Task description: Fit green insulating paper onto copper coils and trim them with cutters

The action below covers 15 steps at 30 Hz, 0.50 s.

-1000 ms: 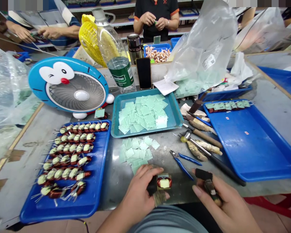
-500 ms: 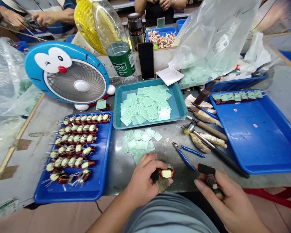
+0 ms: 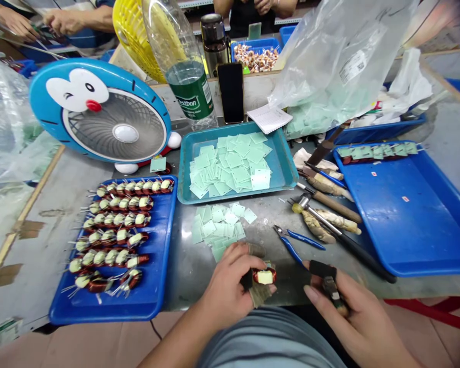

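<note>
My left hand [image 3: 230, 278] is closed on a small copper-wound coil [image 3: 265, 276] with a cream block on its near face. Cloth wraps cover some of its fingertips. To the right, my right hand [image 3: 352, 306] grips a short dark tool [image 3: 332, 292], whose kind I cannot make out; a black wrap covers the index finger. The two hands are apart, both over the table's near edge. Just beyond them lie blue-handled cutting pliers [image 3: 297, 239]. A loose pile of pale green square cards [image 3: 222, 225] lies beyond my left hand.
A blue tray [image 3: 145, 304] with rows of coils stands left. More green cards fill a teal tray [image 3: 285, 171]. Hand tools, including a hammer [image 3: 341, 235], lie beside the right blue tray [image 3: 421, 214]. Behind are a blue fan [image 3: 99, 112], a bottle [image 3: 193, 97] and co-workers' hands.
The view has shifted slightly. My left hand still holds the coil and my right hand the dark tool, with hardly any movement.
</note>
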Each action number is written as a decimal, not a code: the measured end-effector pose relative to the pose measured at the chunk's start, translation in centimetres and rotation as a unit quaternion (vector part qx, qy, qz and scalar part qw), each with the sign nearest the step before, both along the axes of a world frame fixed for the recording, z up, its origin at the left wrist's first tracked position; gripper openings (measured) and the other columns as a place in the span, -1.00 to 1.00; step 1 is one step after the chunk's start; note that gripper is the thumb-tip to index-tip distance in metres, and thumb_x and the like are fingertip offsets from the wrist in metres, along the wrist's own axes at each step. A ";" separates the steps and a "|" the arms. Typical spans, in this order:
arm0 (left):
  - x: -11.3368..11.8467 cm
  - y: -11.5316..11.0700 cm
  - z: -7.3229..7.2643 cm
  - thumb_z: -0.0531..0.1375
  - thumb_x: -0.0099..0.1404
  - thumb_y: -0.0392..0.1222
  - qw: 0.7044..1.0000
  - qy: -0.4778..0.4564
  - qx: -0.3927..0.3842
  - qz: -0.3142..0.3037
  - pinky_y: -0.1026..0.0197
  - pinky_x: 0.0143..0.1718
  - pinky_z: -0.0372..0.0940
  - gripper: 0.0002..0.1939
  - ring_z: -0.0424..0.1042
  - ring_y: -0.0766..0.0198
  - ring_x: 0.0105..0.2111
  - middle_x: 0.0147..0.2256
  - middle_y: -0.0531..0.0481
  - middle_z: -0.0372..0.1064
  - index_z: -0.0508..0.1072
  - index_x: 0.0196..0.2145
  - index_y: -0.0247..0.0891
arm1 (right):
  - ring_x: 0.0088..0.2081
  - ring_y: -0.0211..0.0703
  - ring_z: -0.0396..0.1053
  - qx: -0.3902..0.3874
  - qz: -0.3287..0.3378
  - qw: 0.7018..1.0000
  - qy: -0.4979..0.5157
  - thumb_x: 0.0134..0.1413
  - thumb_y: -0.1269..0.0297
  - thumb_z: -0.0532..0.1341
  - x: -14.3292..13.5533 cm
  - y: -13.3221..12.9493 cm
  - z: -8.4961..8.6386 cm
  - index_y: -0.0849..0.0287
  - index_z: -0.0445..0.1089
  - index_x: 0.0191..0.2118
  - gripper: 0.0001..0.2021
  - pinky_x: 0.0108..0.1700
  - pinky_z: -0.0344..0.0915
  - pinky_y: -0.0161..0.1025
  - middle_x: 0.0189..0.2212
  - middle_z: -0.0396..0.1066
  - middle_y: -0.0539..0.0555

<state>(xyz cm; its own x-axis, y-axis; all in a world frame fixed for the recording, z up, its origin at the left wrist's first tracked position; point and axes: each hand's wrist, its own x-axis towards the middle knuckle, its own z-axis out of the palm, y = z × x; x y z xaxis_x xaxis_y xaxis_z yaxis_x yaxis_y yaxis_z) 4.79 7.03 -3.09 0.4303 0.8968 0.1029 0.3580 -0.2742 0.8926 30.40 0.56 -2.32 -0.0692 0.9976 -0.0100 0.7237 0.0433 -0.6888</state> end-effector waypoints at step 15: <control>3.1 -1.5 6.4 0.46 0.15 0.02 0.904 -0.239 -0.330 0.130 0.30 -0.33 0.29 -0.59 0.36 0.36 -0.41 -0.38 0.04 0.43 0.38 -0.35 -0.30 | -0.34 -0.52 0.29 -0.251 -0.095 0.819 0.507 -0.03 -0.18 0.38 -7.5 1.1 2.6 0.34 0.31 0.04 -0.28 -0.28 0.32 -0.60 -0.26 0.38 0.07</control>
